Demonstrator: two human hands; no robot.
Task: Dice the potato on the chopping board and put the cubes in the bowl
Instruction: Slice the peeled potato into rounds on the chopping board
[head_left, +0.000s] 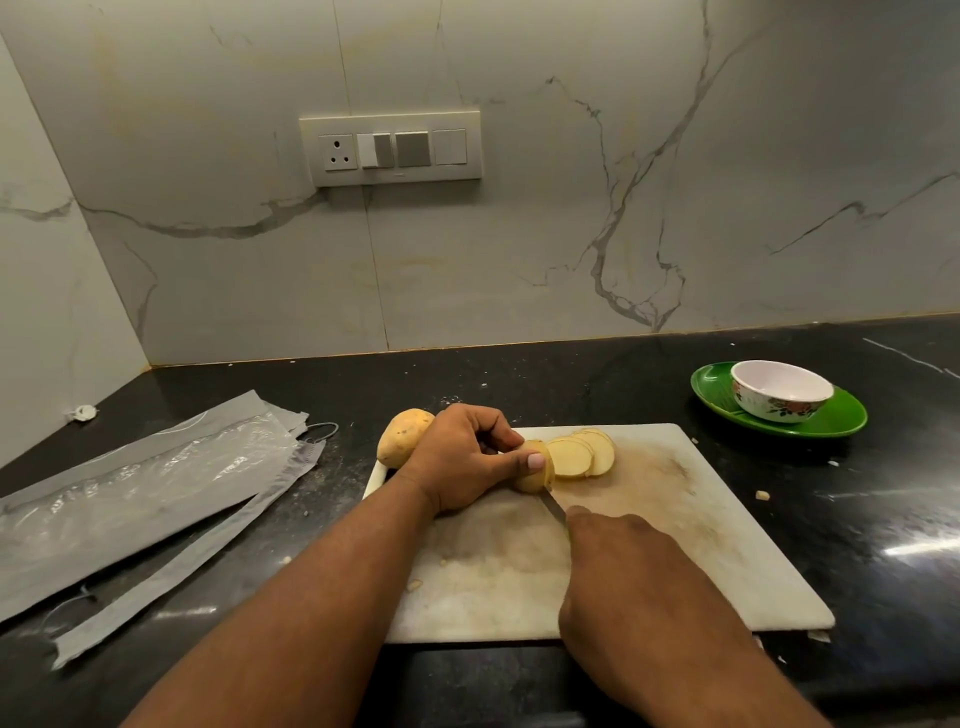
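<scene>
**Colours and patterns on the counter**

Counter (571, 374) showing glossy black, flecked with pale specks. Wall tiles (519, 234) reading off-white with grey marble veining. Chopping board (701, 519) appearing white, stained brownish across the middle. Potato slices (576, 457) showing pale yellow flesh; whole potato (402, 434) wearing tan skin with dark spots. Bowl (779, 389) looking white with a red-and-green floral print, sitting on a bright green plate (841, 421). Plastic wrappers (145, 499) lying grey and clear.
</scene>
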